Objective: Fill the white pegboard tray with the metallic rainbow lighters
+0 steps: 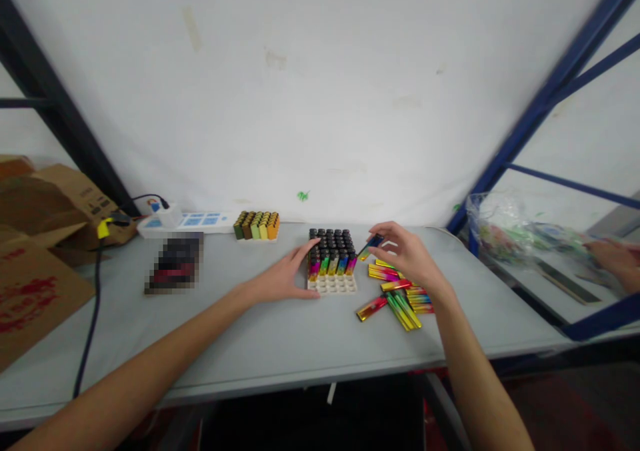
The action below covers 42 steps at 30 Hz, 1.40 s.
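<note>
White tray [333,288] on the bench [275,351]: far rows carry upright lighters [333,254]; near slots are unfilled. Your left hand [287,279] spans its left side, fingers and thumb wide; your right hand [406,250] pinches one dark-topped lighter [371,244]. Loose lighters [401,310] remain right of the tray

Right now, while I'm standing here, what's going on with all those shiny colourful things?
Somebody is handling small things that look like lighters. Their right hand pinches a black-topped lighter beside a white tray, and their left hand is spread at the tray's left side. Rows of black-topped lighters stand upright in the tray, and its holes show along the near edge. A loose pile of shiny coloured pieces lies on the table, near the right hand.
</note>
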Tool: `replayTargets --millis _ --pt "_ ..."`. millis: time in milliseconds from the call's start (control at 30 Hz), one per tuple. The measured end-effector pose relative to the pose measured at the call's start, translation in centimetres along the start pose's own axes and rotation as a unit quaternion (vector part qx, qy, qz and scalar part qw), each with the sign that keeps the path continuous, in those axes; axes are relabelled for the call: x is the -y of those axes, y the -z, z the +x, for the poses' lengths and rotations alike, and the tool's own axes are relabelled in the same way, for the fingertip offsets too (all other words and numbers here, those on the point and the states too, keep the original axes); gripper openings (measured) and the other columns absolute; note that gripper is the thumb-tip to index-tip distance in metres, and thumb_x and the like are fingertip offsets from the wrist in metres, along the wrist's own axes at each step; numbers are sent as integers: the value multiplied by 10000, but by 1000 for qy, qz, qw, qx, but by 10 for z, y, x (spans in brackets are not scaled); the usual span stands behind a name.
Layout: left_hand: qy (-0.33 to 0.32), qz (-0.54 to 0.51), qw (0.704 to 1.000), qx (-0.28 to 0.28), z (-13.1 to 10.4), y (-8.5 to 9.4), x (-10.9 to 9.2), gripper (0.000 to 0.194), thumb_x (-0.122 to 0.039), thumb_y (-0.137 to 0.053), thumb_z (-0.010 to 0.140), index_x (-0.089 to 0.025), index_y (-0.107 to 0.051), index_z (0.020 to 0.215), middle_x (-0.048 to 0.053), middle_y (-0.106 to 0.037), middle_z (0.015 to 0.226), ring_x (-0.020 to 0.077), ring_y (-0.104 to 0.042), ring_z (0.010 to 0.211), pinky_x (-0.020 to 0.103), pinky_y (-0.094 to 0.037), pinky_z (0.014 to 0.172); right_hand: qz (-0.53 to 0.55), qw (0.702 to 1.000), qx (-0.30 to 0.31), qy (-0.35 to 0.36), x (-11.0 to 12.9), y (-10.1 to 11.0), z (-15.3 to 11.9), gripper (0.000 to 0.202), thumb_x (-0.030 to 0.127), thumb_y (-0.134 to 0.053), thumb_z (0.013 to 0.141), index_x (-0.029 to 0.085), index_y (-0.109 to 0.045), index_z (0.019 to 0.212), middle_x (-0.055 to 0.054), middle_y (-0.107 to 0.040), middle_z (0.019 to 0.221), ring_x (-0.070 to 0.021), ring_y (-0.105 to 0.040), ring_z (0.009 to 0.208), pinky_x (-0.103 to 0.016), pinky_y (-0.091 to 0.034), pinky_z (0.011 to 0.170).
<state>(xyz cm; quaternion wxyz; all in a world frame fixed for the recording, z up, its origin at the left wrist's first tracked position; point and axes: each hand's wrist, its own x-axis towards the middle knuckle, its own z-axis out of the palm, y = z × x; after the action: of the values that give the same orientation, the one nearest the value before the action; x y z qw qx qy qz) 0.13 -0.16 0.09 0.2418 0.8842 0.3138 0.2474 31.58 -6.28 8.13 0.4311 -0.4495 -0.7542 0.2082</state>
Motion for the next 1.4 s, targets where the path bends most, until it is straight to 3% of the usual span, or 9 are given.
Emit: replayTargets --millis 167,300,533,800,967,1133,1300,1400 --pt "4 2 1000 8 0 0 -1 1237 -564 -847 731 -273 -52 1633 157 -280 1646 356 -338 1491 508 -276 1239 -43 998 38 37 15 -24 -1 225 281 -657 903 216 -637 1118 -36 -698 989 -144 -674 789 -303 -599 774" --pt "-3 0 1000 2 0 0 -1 1233 -566 -842 736 -273 -49 1633 160 -259 1656 358 -329 1495 520 -274 1239 -49 996 49 52 18 -37 6 230 268 -649 921 209 -661 1142 -45 -704 1018 -141 -670 782 -287 -595 748" --pt "-2 4 1000 8 0 0 -1 1233 -592 -829 741 -279 -36 1632 142 -238 1666 342 -302 1512 506 -259 1251 -116 981 93 123 19 -62 11 168 266 -645 962 212 -704 1109 -66 -680 1059 -160 -669 854 -331 -569 844" --pt "-4 -1 1000 1 0 -2 0 1235 -609 -830 729 -283 -55 1633 142 -265 1657 348 -330 1498 498 -276 1242 -152 978 103 101 14 -76 10 201 201 -671 940 187 -666 1140 -64 -700 1042 -165 -687 862 -306 -565 830" --pt "-4 -4 1000 -1 0 -1 0 1232 -603 -833 729 -277 -63 1634 149 -276 1652 357 -326 1498 507 -274 1241 -143 981 105 77 15 -77 8 199 222 -669 948 198 -647 1145 -44 -732 1008 -158 -704 838 -282 -566 790" --pt "-2 0 1000 5 0 -1 0 1242 -587 -838 732 -281 -41 1634 145 -258 1659 351 -329 1497 495 -275 1243 -170 975 86 111 18 -70 11 155 258 -648 965 181 -682 1095 -67 -719 1018 -154 -694 789 -289 -562 786" --pt "5 6 1000 10 1 0 -2 1246 -557 -852 727 -284 -38 1631 141 -256 1658 339 -322 1501 476 -262 1248 -173 982 21 76 11 -38 16 150 263 -605 982 181 -709 1051 -54 -732 938 -148 -691 761 -266 -556 751" --pt "10 4 1000 14 1 1 -4 1238 -547 -852 729 -275 -48 1630 145 -261 1655 342 -328 1498 473 -259 1249 -256 966 44 -4 -4 -11 14 156 228 -596 973 164 -736 996 -70 -756 907 -181 -700 802 -295 -545 799"
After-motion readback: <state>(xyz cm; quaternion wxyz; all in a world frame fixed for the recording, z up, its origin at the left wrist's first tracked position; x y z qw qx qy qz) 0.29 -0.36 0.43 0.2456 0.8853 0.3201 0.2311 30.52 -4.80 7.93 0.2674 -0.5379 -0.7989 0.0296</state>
